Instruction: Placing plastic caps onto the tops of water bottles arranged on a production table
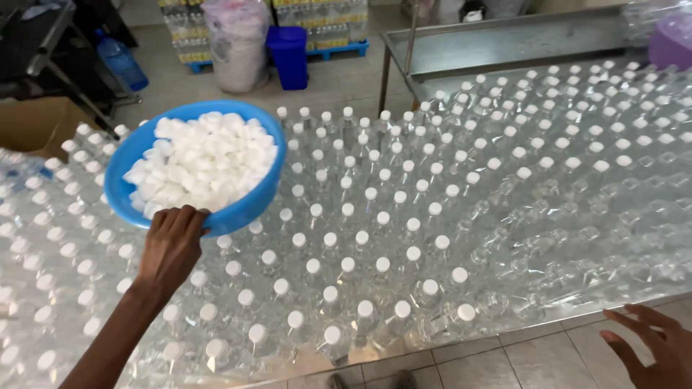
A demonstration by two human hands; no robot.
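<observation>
The left hand (pixel 171 241) reached up from the lower left and held a blue round basin (pixel 249 205) by its near rim, the fingers curled over the edge so that the grip was pinched closed on the plastic. The basin was heaped with loose white bottle caps (pixel 202 160) and sat tilted above the left part of a great field of clear plastic bottles (pixel 360 238), which stood upright, packed shoulder to shoulder on the desk (pixel 461 342). Most of the bottles in the middle and at the far side wore white caps, while a band of them toward the right (pixel 577 230) stood open, with no caps on their necks. The right hand (pixel 652 342) hung low at the bottom right corner, beyond the near edge of the desk and over the tiled floor (pixel 548 360); its fingers were spread apart and touched nothing, so its grip was open and empty, well apart from the basin. At the far side, a bare steel table (pixel 504 43) stood behind the bottles, with a purple tub (pixel 672 39) at its right end. Farther back on the floor were a blue bin (pixel 290 54), a big white sack (pixel 236 43) beside it, and a large blue water bottle (pixel 121 63) lying at the left, near a brown cardboard box (pixel 36 124).
</observation>
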